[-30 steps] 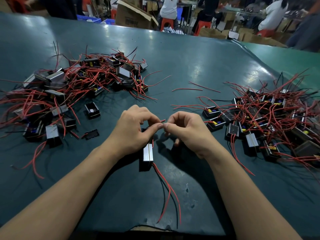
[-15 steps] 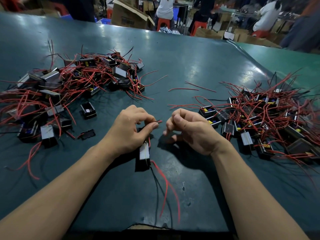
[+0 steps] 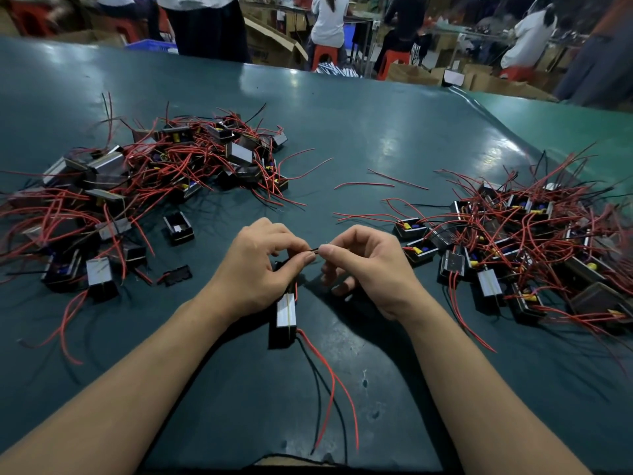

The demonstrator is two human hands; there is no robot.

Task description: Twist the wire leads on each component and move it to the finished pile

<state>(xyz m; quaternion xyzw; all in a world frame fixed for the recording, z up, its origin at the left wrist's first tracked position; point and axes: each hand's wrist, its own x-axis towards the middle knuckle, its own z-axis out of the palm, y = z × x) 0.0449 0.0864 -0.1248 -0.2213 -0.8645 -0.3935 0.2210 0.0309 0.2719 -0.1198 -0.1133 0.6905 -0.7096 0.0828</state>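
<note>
A small black component (image 3: 286, 315) with a silver face lies on the green table in front of me, its red and black wires (image 3: 329, 385) trailing toward the near edge. My left hand (image 3: 257, 265) covers its far end and pinches a short wire lead (image 3: 314, 249) between thumb and forefinger. My right hand (image 3: 366, 265) pinches the tip of the same lead, fingertips nearly touching the left's. One pile of components (image 3: 144, 186) with red wires lies at the left, another pile (image 3: 520, 234) at the right.
Loose red wire pieces (image 3: 380, 180) lie in the middle beyond my hands. A single black housing (image 3: 178, 228) and a flat black lid (image 3: 176, 275) sit left of my left hand. People sit on red stools behind the table's far edge, among cardboard boxes.
Half a second ago my right hand had let go and drawn slightly back; now it has returned and pinches the lead tip again. The component stays in place.
</note>
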